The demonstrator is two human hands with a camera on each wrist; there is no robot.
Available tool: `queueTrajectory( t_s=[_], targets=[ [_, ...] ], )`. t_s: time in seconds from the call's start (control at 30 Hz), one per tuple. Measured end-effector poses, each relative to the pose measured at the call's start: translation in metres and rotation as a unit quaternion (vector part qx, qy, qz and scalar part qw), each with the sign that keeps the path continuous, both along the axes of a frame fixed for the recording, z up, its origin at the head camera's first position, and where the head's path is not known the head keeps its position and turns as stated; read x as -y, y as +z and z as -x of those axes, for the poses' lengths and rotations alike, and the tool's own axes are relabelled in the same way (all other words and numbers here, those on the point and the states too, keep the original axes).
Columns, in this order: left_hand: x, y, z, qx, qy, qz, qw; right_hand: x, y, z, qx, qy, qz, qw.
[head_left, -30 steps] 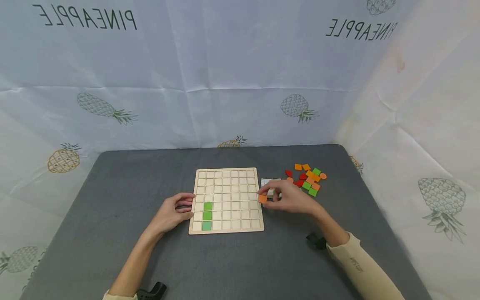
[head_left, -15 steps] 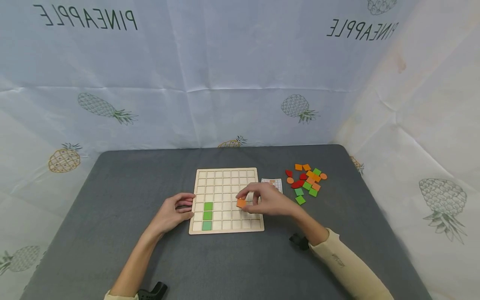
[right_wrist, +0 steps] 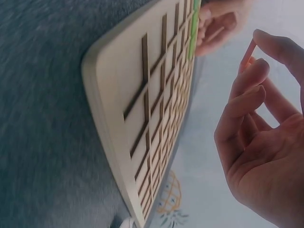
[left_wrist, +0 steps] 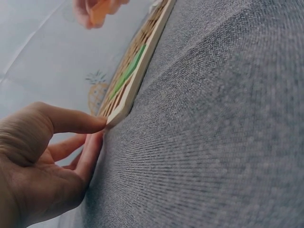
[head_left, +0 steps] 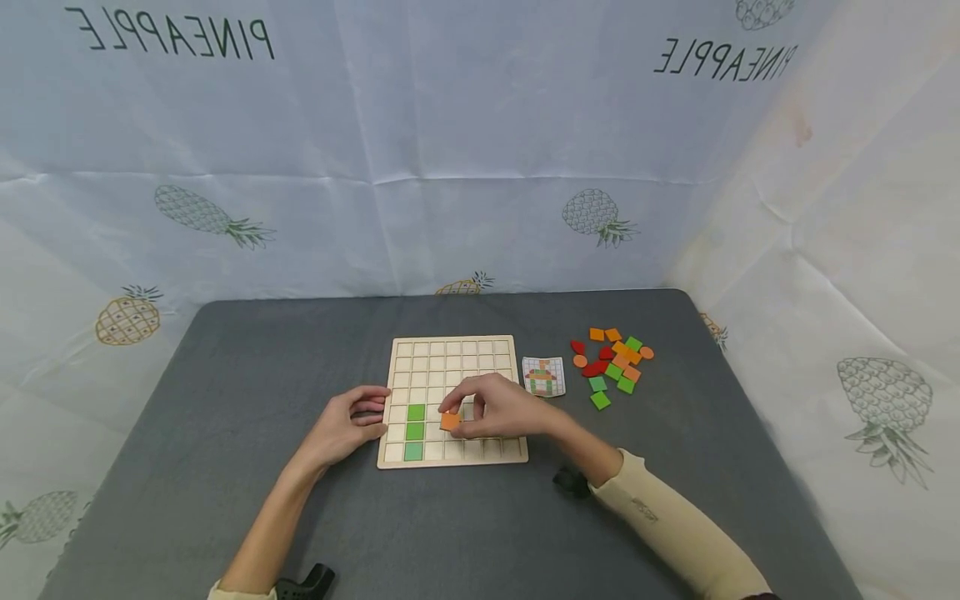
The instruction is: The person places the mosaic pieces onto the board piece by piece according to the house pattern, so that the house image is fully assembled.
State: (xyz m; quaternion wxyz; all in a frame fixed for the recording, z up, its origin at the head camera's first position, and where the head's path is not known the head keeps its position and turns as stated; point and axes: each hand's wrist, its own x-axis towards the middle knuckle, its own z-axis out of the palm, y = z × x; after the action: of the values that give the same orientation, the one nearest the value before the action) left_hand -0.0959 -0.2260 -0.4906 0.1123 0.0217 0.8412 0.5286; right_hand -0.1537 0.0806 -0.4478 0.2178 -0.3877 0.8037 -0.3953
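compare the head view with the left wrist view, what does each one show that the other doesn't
Only the head view shows the loose tiles, the printed face of the card and the mirrored PINEAPPLE lettering.

Only the left wrist view plainly shows the palm side of the left hand, and that the orange tile is held clear of the board.

Both show the left hand touching the board's edge, green tiles in the board, and the right hand pinching the orange tile.
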Motion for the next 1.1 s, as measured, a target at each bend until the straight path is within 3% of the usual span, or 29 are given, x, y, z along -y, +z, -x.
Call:
queueTrajectory(
  t_s=[0.27,0.63,0.83,1.1],
  targets=[
    [0.0,0.003,0.0,-0.004,-0.003,-0.016,0.9999,0.019,-0.008,0.0,0.007,0.028,-0.028,0.9992],
    [0.001,0.001,0.001,-0.003,-0.002,-0.017,0.9998,0.033,-0.018,0.001,-0.016,0.066,-0.069,0.9953],
    [0.003,-0.001,0.003,0.0,0.002,-0.013,0.9999,0.037,-0.021,0.0,-0.037,0.07,-0.092,0.9927],
    [0.002,-0.001,0.002,0.002,0.003,-0.016,0.9999,0.035,-0.023,-0.003,-0.031,0.068,-0.098,0.9924]
  ],
)
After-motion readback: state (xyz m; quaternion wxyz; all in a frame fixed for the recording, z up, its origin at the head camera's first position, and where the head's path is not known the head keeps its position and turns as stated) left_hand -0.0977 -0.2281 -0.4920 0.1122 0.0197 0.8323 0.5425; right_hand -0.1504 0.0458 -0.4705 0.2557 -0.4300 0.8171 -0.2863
